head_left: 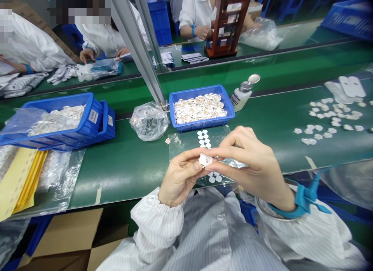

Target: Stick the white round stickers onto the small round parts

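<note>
Landmark: middle blue bin (204, 125). Small white piece (206, 159) sits on the wearer's side of the bin, off its near wall, raised above the bench (116, 170) between both hands. Left hand (180, 176) pinches its left edge, thumb against fingers; right hand (253, 162) pinches at its right edge. Neither hand is nearer; both touch. Outline roundish, no clear long axis; pale face turned up, faint dark mark on it.

Containers: middle blue bin well filled with round whitish pieces, some showing tan faces. Well left of it, upper blue bin (91, 112), similar pieces partly under clear film, set over a lower blue bin (109, 123), contents hidden. Just left of landmark: crumpled clear bag (150, 121). Just right: white bottle (240, 99), lid raised. Nearer the wearer: clear sheet (177, 148) bearing white discs (200, 138), partly behind the hands.
</note>
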`<state>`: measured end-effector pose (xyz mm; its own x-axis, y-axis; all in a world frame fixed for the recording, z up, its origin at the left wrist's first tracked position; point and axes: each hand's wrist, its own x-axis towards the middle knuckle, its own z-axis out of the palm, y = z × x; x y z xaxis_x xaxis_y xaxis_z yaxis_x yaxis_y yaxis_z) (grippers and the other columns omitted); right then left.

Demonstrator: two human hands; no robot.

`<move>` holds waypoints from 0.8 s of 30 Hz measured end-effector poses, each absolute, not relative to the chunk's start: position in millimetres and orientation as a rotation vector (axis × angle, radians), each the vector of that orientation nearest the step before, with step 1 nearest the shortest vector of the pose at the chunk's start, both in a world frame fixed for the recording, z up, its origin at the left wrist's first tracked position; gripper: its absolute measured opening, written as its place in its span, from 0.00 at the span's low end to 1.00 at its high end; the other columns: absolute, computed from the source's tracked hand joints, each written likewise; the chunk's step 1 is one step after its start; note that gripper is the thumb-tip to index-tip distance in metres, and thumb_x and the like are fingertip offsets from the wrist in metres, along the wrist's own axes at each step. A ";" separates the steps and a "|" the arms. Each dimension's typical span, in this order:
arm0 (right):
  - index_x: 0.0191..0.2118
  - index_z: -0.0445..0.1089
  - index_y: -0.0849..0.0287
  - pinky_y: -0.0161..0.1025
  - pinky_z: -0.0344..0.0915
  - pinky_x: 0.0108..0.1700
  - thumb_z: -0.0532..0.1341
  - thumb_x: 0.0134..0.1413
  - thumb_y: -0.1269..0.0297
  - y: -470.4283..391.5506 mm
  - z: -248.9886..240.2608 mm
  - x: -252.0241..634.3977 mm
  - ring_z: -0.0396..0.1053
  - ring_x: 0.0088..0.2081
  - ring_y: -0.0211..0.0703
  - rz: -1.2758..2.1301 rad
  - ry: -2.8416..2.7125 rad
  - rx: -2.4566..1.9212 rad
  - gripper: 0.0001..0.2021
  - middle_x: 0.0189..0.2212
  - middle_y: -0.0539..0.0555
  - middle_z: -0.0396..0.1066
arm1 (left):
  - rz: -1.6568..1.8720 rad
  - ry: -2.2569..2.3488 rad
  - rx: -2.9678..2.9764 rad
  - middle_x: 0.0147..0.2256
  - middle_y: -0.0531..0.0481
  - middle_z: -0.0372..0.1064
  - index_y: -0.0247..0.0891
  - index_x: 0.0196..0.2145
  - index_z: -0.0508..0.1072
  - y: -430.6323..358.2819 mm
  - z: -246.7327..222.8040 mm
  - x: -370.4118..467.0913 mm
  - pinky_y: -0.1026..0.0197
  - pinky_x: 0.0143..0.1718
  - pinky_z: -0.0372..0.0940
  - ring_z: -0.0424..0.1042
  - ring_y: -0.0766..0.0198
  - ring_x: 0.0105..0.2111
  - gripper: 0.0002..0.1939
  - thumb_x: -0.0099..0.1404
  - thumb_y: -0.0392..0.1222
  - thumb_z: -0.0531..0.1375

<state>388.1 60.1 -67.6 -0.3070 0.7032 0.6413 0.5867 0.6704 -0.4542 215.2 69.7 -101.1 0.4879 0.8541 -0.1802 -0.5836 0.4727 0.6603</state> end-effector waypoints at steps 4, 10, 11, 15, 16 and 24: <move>0.42 0.75 0.58 0.40 0.56 0.37 0.66 0.57 0.66 58.9 -67.3 387.7 0.62 0.32 0.38 0.165 -2.007 -1.003 0.07 0.26 0.49 0.68 | 0.926 0.531 0.575 0.32 0.53 0.82 0.44 0.36 0.82 69.9 -101.7 215.6 0.74 0.36 0.73 0.80 0.67 0.36 0.11 0.53 0.38 0.72; 0.43 0.74 0.57 0.40 0.56 0.37 0.66 0.57 0.66 59.4 -65.4 388.2 0.62 0.31 0.37 0.162 -2.020 -0.994 0.08 0.26 0.48 0.67 | 0.921 0.543 0.583 0.31 0.54 0.82 0.43 0.36 0.82 69.8 -100.2 215.0 0.75 0.35 0.73 0.80 0.68 0.34 0.11 0.52 0.38 0.73; 0.43 0.74 0.57 0.40 0.56 0.37 0.66 0.57 0.66 59.4 -65.1 388.2 0.62 0.31 0.37 0.163 -2.021 -0.992 0.08 0.26 0.48 0.67 | 0.920 0.545 0.583 0.31 0.54 0.82 0.43 0.36 0.82 69.6 -100.0 214.8 0.75 0.35 0.73 0.80 0.68 0.33 0.11 0.52 0.38 0.73; 0.42 0.75 0.59 0.40 0.55 0.37 0.66 0.57 0.65 59.4 -64.8 387.8 0.61 0.31 0.36 0.147 -2.020 -0.992 0.08 0.26 0.48 0.66 | 0.917 0.546 0.586 0.32 0.54 0.82 0.43 0.36 0.82 69.3 -99.4 214.6 0.76 0.35 0.73 0.80 0.69 0.34 0.11 0.52 0.39 0.73; 0.42 0.76 0.59 0.40 0.55 0.37 0.66 0.57 0.65 59.5 -64.7 387.5 0.61 0.31 0.36 0.142 -2.018 -0.993 0.07 0.26 0.48 0.67 | 0.918 0.548 0.585 0.32 0.54 0.82 0.43 0.36 0.82 69.6 -99.2 214.6 0.76 0.35 0.72 0.80 0.69 0.34 0.11 0.52 0.39 0.73; 0.39 0.77 0.58 0.39 0.57 0.38 0.62 0.61 0.62 62.4 -61.8 383.5 0.63 0.31 0.36 0.087 -2.002 -0.996 0.08 0.25 0.48 0.68 | 0.909 0.603 0.584 0.30 0.56 0.80 0.45 0.33 0.82 72.7 -100.6 211.9 0.76 0.33 0.72 0.79 0.69 0.32 0.12 0.49 0.39 0.74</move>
